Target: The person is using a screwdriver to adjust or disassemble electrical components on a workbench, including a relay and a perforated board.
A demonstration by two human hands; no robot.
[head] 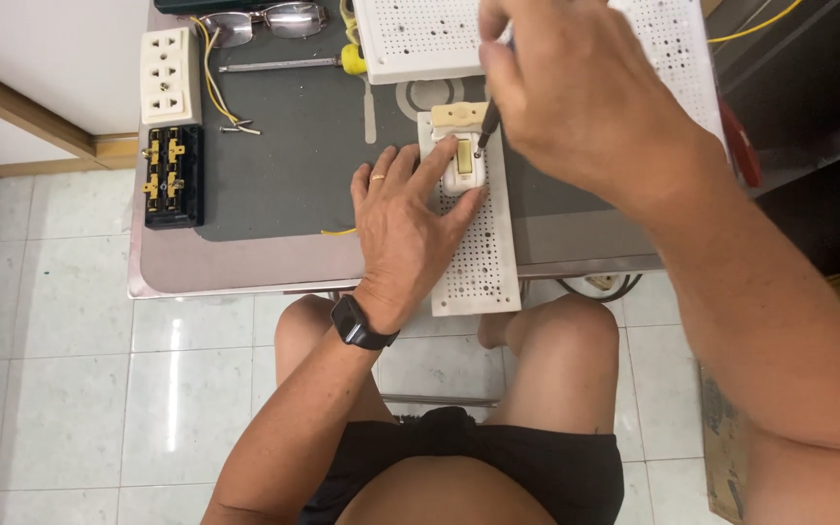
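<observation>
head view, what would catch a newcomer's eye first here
The eye goes first to the right hand at the top centre, pressing a screwdriver tip into a small cream switch on a white perforated board. The left hand, with a ring and a black watch, lies flat on that board beside the switch. At the table's left edge lie a white socket strip and its open black back.

Right hand (576,92), screwdriver (487,122) on switch (463,160)

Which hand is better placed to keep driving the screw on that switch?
The right hand: it grips the screwdriver with the tip on the white switch. The left hand is pressing the switch and perforated board flat.
</observation>
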